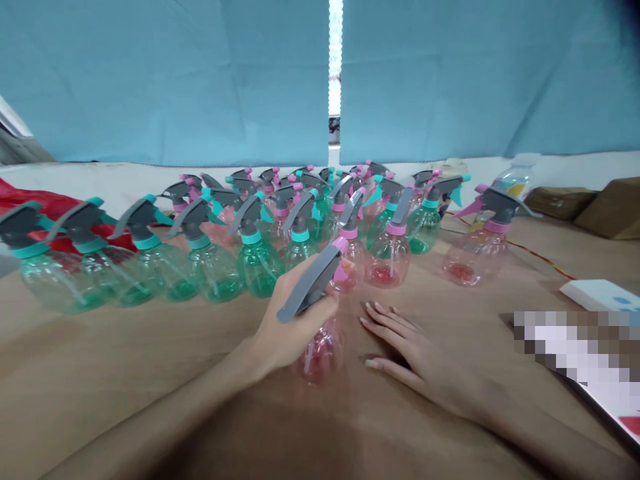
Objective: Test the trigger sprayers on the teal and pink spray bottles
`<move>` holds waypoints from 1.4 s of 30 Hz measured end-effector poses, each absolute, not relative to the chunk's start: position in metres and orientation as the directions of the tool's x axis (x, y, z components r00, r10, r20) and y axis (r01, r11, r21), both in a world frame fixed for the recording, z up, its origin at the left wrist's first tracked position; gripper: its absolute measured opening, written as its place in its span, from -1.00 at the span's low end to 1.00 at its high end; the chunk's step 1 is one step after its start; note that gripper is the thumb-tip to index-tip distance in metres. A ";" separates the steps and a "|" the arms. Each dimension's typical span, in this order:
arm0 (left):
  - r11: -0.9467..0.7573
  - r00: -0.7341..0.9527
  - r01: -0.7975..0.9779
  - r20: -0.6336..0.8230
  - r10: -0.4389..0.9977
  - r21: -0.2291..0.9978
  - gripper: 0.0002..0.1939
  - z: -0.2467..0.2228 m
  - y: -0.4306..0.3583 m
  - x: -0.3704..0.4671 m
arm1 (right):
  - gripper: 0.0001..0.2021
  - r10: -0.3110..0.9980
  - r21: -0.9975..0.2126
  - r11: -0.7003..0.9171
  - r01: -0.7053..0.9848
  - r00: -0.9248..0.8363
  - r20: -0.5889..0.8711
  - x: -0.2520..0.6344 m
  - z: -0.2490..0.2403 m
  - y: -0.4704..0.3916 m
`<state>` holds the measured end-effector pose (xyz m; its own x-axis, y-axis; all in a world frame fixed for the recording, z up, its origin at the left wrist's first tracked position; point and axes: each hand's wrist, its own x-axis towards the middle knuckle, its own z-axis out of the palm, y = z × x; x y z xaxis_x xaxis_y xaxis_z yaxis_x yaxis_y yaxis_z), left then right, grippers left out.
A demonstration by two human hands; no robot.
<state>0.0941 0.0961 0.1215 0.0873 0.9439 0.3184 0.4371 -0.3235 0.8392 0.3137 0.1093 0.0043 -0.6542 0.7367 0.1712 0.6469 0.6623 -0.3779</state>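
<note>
- The left hand [295, 303] is closed round the neck of a pink spray bottle [320, 357], thumb and fingers wrapped below its grey spray head [310, 283].
- That bottle is over the middle of the desk [150, 373], nearer the near edge than the other bottles; whether its base touches the desk is hard to tell.
- The right hand [407, 350] is open and holds nothing, palm down with fingers spread, just beside the held bottle on the side toward the desk's right edge.
- Green spray bottles [260, 270] with turquoise collars stand in a front row from near the desk's left edge to its middle.
- Two pink bottles [387, 267] continue this row just beyond the hands; more pink and green ones crowd behind, toward the far edge.
- Another pink bottle [477, 250] stands apart, toward the right edge.
- Red cloth [20, 193] lies behind the row at the far left corner.
- Toward the right edge are a white box [600, 293], a thin wire [543, 260] and a flat, dark-edged item [575, 360] with its surface blurred out.
- A brown box [613, 208] sits at the far right corner, below a blue curtain [175, 80].
</note>
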 end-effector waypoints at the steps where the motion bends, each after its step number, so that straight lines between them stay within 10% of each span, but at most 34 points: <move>1: -0.341 0.108 0.450 0.329 0.938 0.825 -0.98 0.121 0.097 0.093 | -0.39 0.737 -0.384 0.662 0.644 -0.652 0.177 0.314 0.004 0.109; 42: -0.371 0.131 0.433 0.350 0.927 0.821 -0.93 0.125 0.097 0.093 | -0.42 0.736 -0.396 0.666 0.633 -0.643 0.211 0.313 0.005 0.108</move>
